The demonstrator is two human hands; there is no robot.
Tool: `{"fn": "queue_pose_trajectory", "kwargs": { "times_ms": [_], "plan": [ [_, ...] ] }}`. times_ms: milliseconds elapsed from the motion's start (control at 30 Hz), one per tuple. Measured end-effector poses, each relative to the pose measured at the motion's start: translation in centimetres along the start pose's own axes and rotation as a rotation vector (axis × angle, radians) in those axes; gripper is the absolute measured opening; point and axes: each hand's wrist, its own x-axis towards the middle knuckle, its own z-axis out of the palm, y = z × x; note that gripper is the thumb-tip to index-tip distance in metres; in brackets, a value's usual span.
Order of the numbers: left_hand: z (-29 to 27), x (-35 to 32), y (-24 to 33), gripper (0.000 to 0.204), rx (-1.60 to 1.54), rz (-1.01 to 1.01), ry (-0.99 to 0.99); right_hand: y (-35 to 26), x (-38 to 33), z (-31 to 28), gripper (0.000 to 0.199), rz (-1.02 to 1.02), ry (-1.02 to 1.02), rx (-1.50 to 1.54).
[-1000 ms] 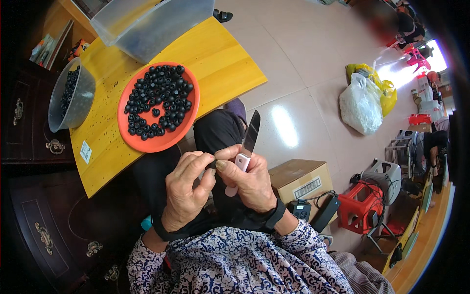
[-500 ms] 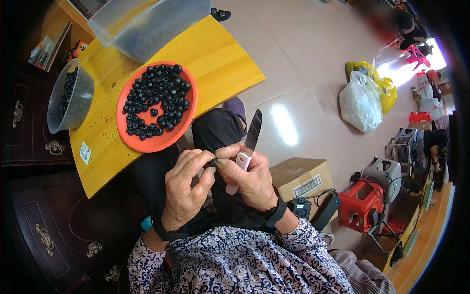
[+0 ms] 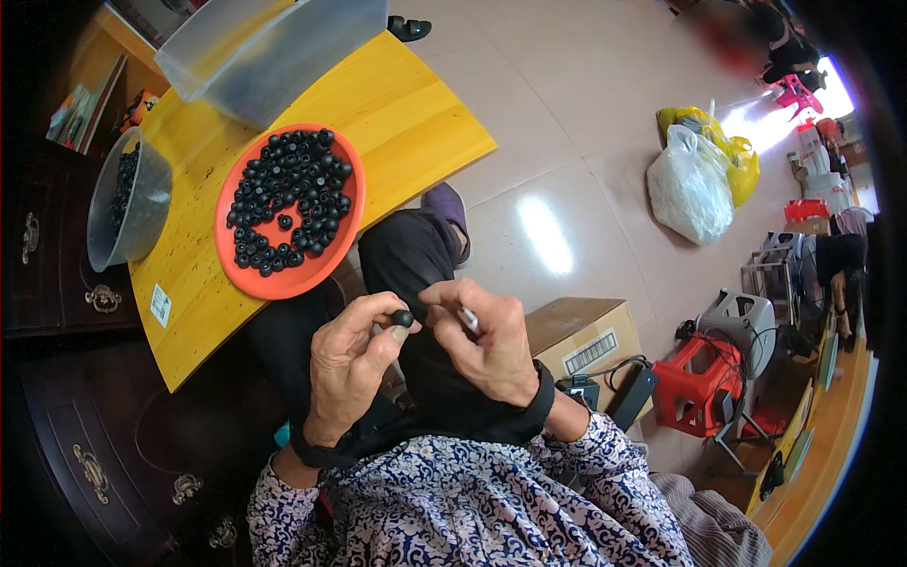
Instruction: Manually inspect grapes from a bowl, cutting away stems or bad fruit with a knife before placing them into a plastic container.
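Between thumb and fingertips, my left hand (image 3: pixel 351 369) pinches a small black rounded piece (image 3: pixel 402 318), perhaps a rubber or plastic cap. Close beside it, my right hand (image 3: pixel 491 350) is curled around a knife (image 3: pixel 469 319); only a bit of its pale handle shows, and the blade cannot be made out now. Both hands are above my lap. To their upper left, an orange-red plate (image 3: pixel 283 283) on a yellow board table holds many similar black pieces (image 3: pixel 295 170), several with a hole in one end.
The yellow tabletop (image 3: pixel 416 123) carries a clear tub (image 3: pixel 156 213) of black pieces and a large clear bin (image 3: pixel 312 66). Dark drawers (image 3: pixel 85 406) stand left. On the right are a cardboard box (image 3: pixel 576 331), a red stool (image 3: pixel 694 387) and filled bags (image 3: pixel 694 189).
My right hand has turned, so the knife blade that stood upright no longer shows. Its fingers have drawn off the black piece, which stays in my left hand. The view has shifted slightly.
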Motion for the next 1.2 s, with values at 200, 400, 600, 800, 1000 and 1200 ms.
{"fn": "queue_pose_trajectory", "kwargs": {
  "times_ms": [200, 400, 600, 800, 1000, 1200],
  "plan": [
    [0.4, 0.2, 0.3, 0.022, 0.002, 0.02, -0.025, -0.4, -0.4, -0.2, 0.027, -0.178, -0.052, -0.294],
    [0.6, 0.4, 0.2, 0.023, 0.019, 0.006, -0.061, -0.4, -0.7, -0.3, 0.027, -0.176, -0.054, -0.302],
    [0.7, 0.4, 0.1, 0.023, -0.014, 0.027, -0.078, -0.2, -0.8, -0.2, 0.027, -0.18, -0.044, -0.298],
    [0.8, 0.5, 0.0, 0.022, 0.015, 0.064, -0.086, -0.2, -0.7, -0.2, 0.028, -0.183, -0.044, -0.308],
    [1.0, 0.6, 0.1, 0.02, -0.002, 0.061, -0.066, 0.0, -0.7, -0.2, 0.026, -0.192, -0.044, -0.325],
    [1.1, 0.6, 0.1, 0.019, 0.026, 0.07, -0.056, 0.2, -0.6, -0.2, 0.024, -0.2, -0.035, -0.328]
  ]
}}
